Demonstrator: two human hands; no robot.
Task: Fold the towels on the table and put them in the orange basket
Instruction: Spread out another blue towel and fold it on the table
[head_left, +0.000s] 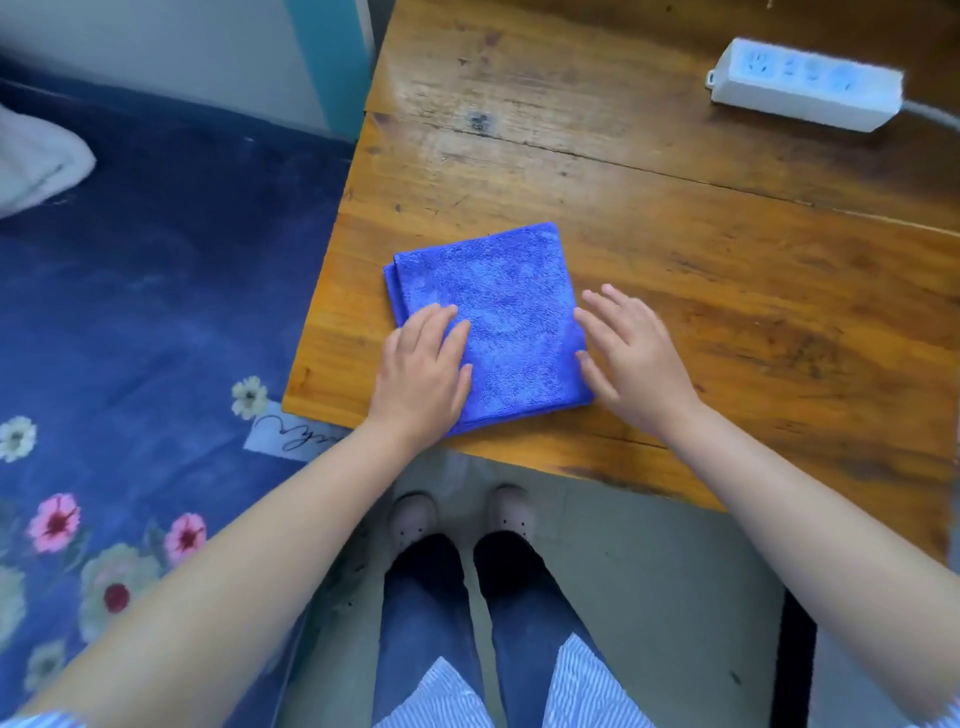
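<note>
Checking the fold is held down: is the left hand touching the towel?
Touching. The head view shows the left hand lying flat on the towel, fingers overlapping its near-left part.

A single wide-angle view comes from the person's head and looks steeply down and a little forward. It sits close above the near left corner of the wooden tabletop (675, 218), whose edges run slanted across the frame. The bottom of the frame reaches straight down to the person's own legs and shoes (460, 517) on the floor. On the left it takes in a blue flowered bedcover (130, 322); the far right shows a white power strip (805, 85).
</note>
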